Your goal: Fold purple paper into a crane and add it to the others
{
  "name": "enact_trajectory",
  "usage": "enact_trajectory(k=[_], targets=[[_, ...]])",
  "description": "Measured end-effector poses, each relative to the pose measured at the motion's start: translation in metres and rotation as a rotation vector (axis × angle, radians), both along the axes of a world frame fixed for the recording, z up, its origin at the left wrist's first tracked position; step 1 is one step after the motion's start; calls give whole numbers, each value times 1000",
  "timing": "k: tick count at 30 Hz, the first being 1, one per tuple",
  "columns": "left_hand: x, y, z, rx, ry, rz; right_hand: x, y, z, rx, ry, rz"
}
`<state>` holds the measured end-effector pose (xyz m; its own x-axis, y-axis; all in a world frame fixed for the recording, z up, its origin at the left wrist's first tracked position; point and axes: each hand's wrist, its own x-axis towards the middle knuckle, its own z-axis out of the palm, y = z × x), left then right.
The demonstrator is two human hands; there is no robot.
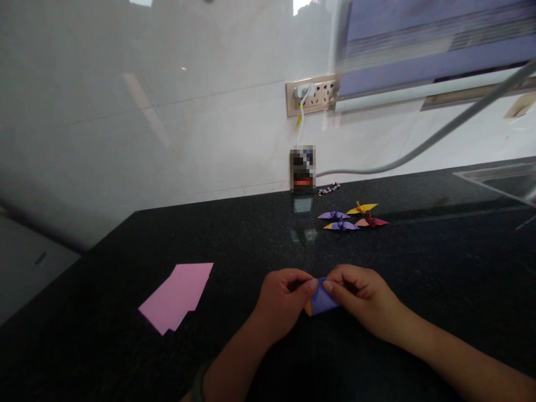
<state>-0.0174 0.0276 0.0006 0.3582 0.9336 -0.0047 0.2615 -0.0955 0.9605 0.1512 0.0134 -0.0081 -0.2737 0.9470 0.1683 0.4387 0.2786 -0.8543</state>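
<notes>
Purple paper, 5 o'clock of view, over tabletop; pinched by fingers of left hand and right hand. Top edge toward 12, orange edge at 8; long axis unclear.

Dim counter, glare on wall (upper right seemingly blurred).
</notes>
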Motion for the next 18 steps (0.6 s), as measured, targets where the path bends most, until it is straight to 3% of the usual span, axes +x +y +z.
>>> enact_trajectory(k=[3,7,14,18], targets=[[-5,1,2,214,212,-74,4,1,4,75,-131,103],[-5,0,2,297,321,-123,5,1,7,98,-168,124],[-6,1,0,280,254,-40,6,3,7,59,-29,70],[-9,5,-1,280,191,14,12,3,10,121,5,48]])
